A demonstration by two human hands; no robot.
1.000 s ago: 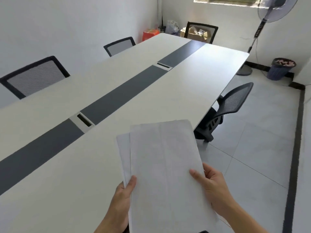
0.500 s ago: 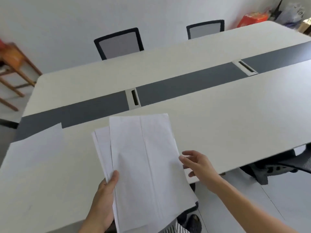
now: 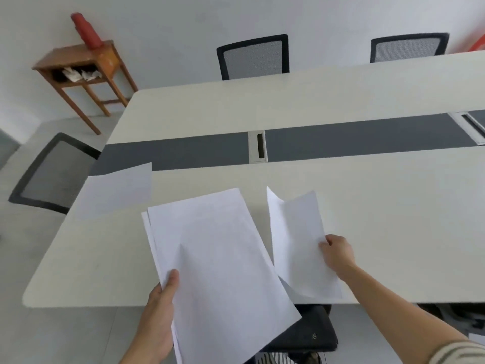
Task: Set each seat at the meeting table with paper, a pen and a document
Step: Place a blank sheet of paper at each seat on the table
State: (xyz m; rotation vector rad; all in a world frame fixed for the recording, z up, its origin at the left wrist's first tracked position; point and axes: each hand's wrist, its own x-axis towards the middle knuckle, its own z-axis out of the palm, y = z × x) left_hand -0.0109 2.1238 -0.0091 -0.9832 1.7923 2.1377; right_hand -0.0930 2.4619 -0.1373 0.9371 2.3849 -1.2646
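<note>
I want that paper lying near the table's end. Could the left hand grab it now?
Probably not yet: the left hand grips the paper stack, so it is full, though nothing stands between it and the lying sheet.

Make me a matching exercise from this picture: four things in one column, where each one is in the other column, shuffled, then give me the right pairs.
Things
1. paper stack
2. separated sheet
3. laid-down sheet
4. red flask

Places
A. standing on the wooden side table
B. pinched by the right hand
C. lying flat on the meeting table, near its left end
D. gripped by the left hand

Pairs: 1-D, 2-B, 3-C, 4-A
</note>
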